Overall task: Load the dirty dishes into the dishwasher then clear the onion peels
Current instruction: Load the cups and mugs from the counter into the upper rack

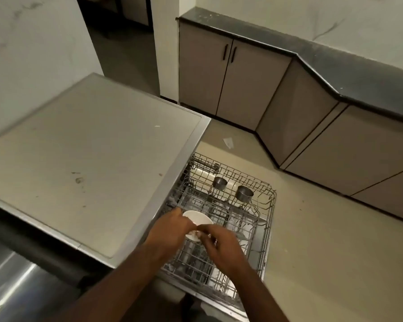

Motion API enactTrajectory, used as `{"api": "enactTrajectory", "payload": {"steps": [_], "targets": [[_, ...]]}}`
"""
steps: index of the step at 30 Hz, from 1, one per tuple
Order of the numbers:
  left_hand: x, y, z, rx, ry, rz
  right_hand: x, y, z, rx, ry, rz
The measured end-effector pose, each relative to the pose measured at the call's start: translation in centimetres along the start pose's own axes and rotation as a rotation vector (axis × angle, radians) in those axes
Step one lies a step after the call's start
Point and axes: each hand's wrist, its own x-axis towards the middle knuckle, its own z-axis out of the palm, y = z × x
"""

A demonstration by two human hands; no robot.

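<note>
One counter (79,147) on the left, its steel edge beside one pulled-out rack (263,228). Over the rack's near half, the left hand (170,231) and right hand (221,245) both pinch one white bowl (199,219). Two steel cups (219,183) stand at the rack's far side; open floor (335,240) lies right.

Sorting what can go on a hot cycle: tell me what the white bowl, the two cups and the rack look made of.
White bowl: probably glazed ceramic, though melamine is possible; smooth, opaque white with a soft sheen. Both hands hold it.
Two cups: stainless steel by the look, grey metallic with bright reflections.
Rack: thin wire grid, pale grey, seemingly coated metal.
</note>
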Motion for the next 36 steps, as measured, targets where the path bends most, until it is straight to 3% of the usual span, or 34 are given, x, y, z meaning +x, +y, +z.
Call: {"api": "enactTrajectory", "payload": {"steps": [2,8,12,20,27,36], "targets": [[1.9,0.1,0.5,0.005,-0.069,-0.013,1.0,1.2,-0.1,0.016,-0.097,0.023],[5.5,1.2,1.7,-0.124,-0.153,-0.015,7.1,7.1,0.1,-0.035,-0.040,0.177],[6.2,1.3,1.8,-0.106,-0.220,-0.012,11.9,12.1,-1.2,-0.155,-0.091,0.358],[6.1,-0.2,2.7,-0.214,-0.293,-0.072,17.7,20.3,-2.1,-0.274,-0.220,0.501],[5.9,-0.1,3.5,-0.259,-0.319,-0.134,19.1,21.4,-2.2,-0.270,-0.257,0.611],[5.2,0.3,4.2,-0.251,-0.291,-0.102,18.0,19.5,-1.3,-0.243,-0.189,0.596]]}}
